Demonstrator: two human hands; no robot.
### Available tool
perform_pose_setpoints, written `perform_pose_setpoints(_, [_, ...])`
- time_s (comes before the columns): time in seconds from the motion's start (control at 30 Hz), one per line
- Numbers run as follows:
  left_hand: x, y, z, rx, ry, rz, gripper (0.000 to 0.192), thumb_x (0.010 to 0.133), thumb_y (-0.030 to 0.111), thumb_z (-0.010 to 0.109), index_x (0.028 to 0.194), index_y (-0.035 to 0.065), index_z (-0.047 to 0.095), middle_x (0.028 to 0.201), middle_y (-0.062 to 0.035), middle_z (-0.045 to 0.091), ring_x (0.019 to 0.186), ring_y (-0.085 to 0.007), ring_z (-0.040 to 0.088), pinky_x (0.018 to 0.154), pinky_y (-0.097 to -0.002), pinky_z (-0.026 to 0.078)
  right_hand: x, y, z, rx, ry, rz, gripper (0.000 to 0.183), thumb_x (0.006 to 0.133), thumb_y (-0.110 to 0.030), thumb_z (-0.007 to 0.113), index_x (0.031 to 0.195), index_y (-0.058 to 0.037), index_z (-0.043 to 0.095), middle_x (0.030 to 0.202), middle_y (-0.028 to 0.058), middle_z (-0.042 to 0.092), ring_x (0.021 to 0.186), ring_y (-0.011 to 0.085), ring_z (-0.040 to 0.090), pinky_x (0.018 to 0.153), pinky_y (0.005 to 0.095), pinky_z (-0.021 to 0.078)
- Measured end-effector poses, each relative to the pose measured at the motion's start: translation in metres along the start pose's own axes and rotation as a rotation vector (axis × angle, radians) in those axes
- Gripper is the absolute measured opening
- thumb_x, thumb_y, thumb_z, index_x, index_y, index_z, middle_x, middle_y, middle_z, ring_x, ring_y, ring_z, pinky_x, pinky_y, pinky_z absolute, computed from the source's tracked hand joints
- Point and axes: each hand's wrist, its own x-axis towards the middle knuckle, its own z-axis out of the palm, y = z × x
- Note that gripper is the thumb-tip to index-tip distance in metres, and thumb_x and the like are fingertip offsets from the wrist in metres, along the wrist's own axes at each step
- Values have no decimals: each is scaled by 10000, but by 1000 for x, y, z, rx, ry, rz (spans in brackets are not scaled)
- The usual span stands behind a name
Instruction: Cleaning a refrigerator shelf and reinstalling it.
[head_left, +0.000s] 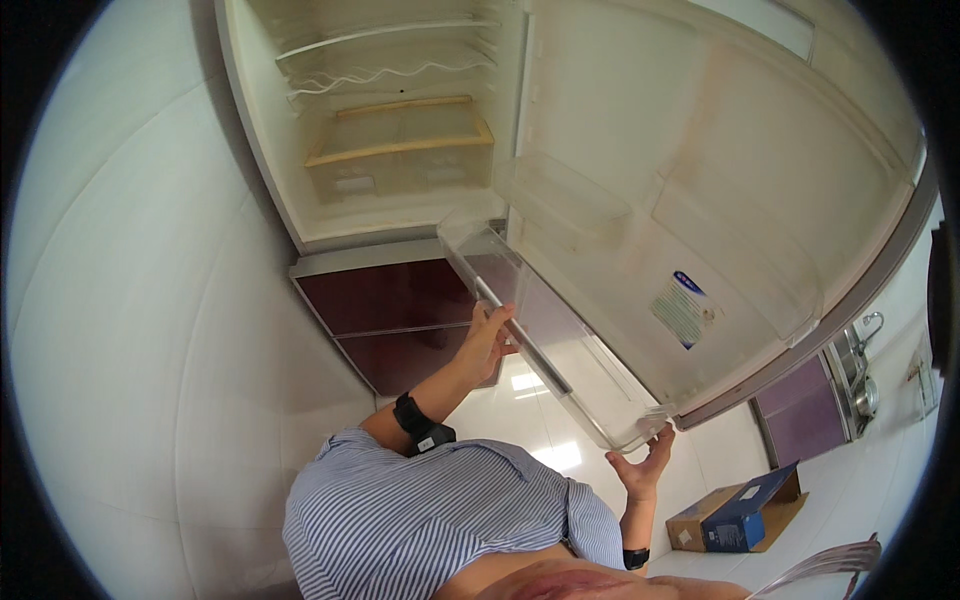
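A clear plastic door bin (555, 375) with a silver strip along its front lies slanted between my hands, in front of the open refrigerator door (720, 187). My left hand (484, 345) grips its front edge near the silver strip. My right hand (645, 465) is at its lower right end, thumb and fingers around the corner. Another clear bin (750, 262) is on the door, and a smaller one (562, 195) sits near the hinge side. A label with writing (684, 309) is stuck to the door's inner face.
The refrigerator compartment holds a glass shelf (390, 34), a wavy wire rack (397, 73) and a clear drawer (405, 169) under a yellowed framed shelf (405, 131). Dark red lower drawers (390, 300) are below. A cardboard box (735, 514) stands on the floor at right, near a purple cabinet (802, 412).
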Motion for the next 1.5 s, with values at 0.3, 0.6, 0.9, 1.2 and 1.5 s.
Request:
perform_pose_setpoints(0.3, [-13,22,-30,-183,100,298,493,819,412,524,1207,255,265,1220,-11,299,1115,-194,358,863,-437,332,33,-37,68,-18,-177,-290,879,408,-259,854,1061,39,347,982,144,445,888,253,514,733,346,459])
perform_pose_setpoints(0.6, [1,104,-49,-25,-31,362,902,785,315,588,1312,311,-144,1272,-62,184,1139,-268,287,824,-457,372,90,-81,142,65,-229,-388,788,466,-286,835,1023,36,379,955,165,454,861,263,517,703,342,472])
perform_pose_setpoints(0.9, [69,202,-62,-23,173,399,675,717,373,647,1227,186,245,1048,-106,291,1002,-279,394,775,-469,410,151,-132,186,300,-409,-351,852,592,-177,771,1258,-13,266,1206,161,357,1121,265,399,867,374,429])
perform_pose_setpoints(1.2, [129,220,-87,2,162,278,815,662,488,663,1240,82,256,952,-106,365,885,-270,449,756,-453,420,172,-146,216,253,-386,-438,725,677,-105,685,1281,-24,294,1229,201,326,1090,315,403,871,366,396])
perform_pose_setpoints(1.5, [164,239,-93,14,183,184,912,612,554,670,1272,97,239,974,-132,358,899,-293,468,710,-428,420,192,-150,249,175,-360,-512,612,698,-140,664,1235,-20,395,1233,196,329,1097,323,392,888,365,360])
